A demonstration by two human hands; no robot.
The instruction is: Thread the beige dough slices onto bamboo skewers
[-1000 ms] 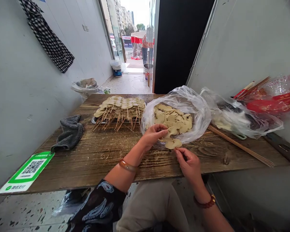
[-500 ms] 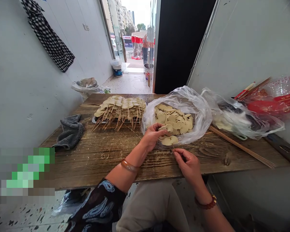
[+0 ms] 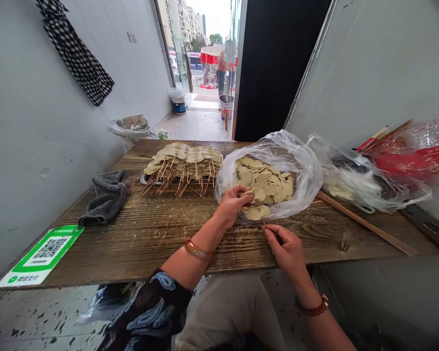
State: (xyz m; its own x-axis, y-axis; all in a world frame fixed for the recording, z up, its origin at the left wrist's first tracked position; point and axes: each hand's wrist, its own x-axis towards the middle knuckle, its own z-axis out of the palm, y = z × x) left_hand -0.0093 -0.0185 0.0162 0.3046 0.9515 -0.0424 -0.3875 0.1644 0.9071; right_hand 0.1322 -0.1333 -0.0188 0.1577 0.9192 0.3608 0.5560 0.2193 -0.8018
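My left hand [image 3: 233, 206] is closed, pinching a thin pale-yellow slice [image 3: 257, 194] at the near side of an opened clear plastic bag [image 3: 307, 168]. Loose slices [image 3: 267, 180] of the same kind fill the bag. In my right hand [image 3: 283, 243] a thin skewer [image 3: 264, 222] is pinched between thumb and fingertips; most of it is hidden by the hand. Threaded slices [image 3: 258, 213] sit at the skewer's tip, just below my left fingers. What the food is made of I cannot tell.
Loaded skewers [image 3: 185, 163] are piled on a metal tray [image 3: 144, 179]. Bare skewers [image 3: 369, 224] lie right of the bag, near another plastic bag [image 3: 391, 187] and a dark-handled tool [image 3: 429, 224]. A grey cloth [image 3: 104, 197] and a QR-code card [image 3: 44, 253] are at the left.
Both hands keep nearly the same pose, with the slices and skewer almost still. The view has shifted very slightly.
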